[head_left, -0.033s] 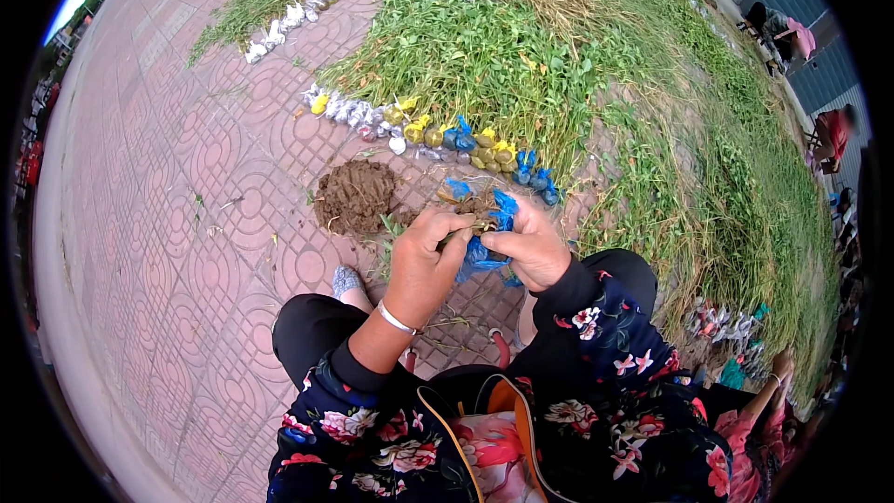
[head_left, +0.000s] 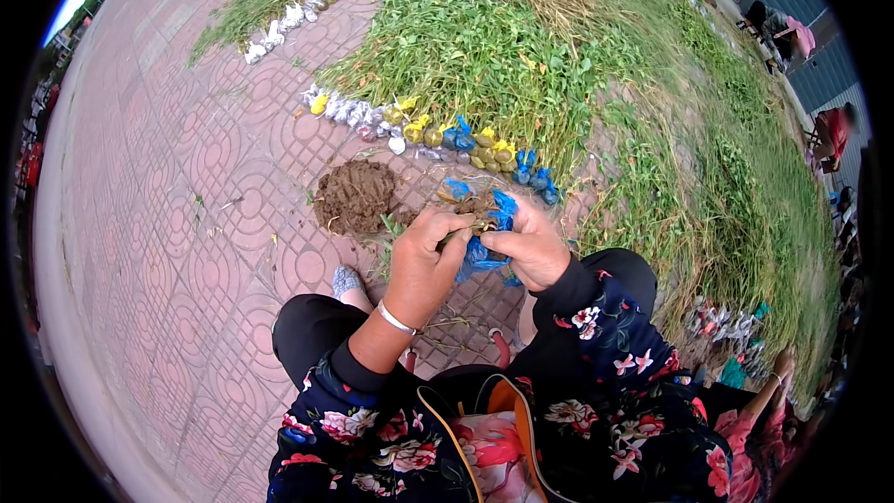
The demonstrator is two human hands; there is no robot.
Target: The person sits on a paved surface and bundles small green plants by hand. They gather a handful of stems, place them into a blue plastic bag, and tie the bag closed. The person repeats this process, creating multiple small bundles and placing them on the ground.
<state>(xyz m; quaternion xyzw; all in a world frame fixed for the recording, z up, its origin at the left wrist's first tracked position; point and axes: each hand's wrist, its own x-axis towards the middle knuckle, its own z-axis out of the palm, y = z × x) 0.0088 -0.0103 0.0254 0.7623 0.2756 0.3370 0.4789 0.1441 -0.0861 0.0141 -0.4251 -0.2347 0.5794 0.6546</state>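
Observation:
My left hand (head_left: 424,261), a silver bracelet at its wrist, pinches plant stems at a soil-covered clump of roots (head_left: 475,210). My right hand (head_left: 531,247) grips a crumpled blue plastic bag (head_left: 482,261) around that clump, its thumb pointing toward my left fingers. A mound of brown soil (head_left: 352,194) lies on the paving just left of my hands. Beyond them runs a row of small tied bags in white, yellow and blue (head_left: 433,135), with green plants (head_left: 484,47) spread behind it.
A smaller plant bundle with bags (head_left: 275,14) lies at back left. Long grass and plants (head_left: 745,205) cover the right side. Another person's arm (head_left: 768,387) shows at lower right near more bags (head_left: 722,326). Seated people (head_left: 829,140) line the right edge beside metal shutters.

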